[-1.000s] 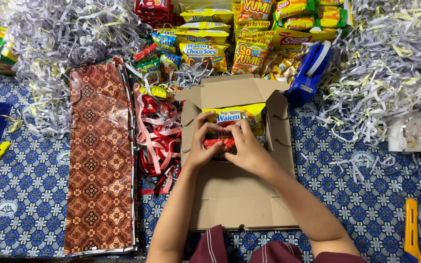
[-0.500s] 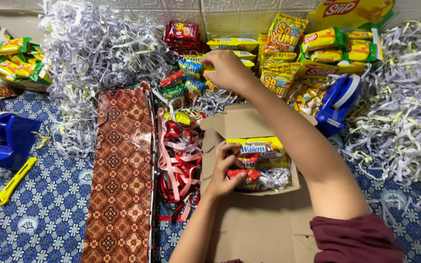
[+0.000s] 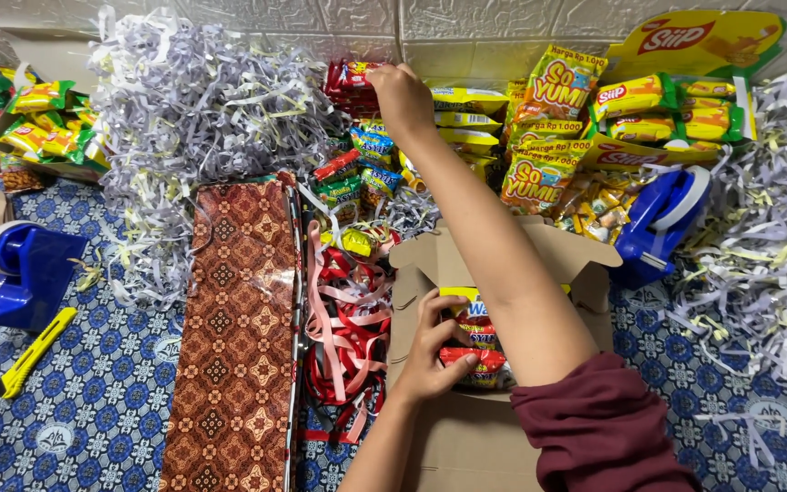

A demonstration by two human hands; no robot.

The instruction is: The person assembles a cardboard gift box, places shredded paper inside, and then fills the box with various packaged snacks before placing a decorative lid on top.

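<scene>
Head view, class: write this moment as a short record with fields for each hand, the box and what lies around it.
Left hand: left hand presses red and yellow snack packets down inside the box.
Right hand: right hand reaches a stack of red snack packets by the wall.
Box: open brown cardboard box, flaps up.
Left of box: tangled red and pink ribbons, brown patterned wrapping paper.
Around: shredded white paper, blue tape dispenser.

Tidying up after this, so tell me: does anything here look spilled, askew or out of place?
Yes. Shredded paper lies in loose heaps spilling over the patterned floor mat, with more shreds on the other side. A tangle of red and pink ribbon sprawls beside the cardboard box. Nothing looks damaged.
</scene>
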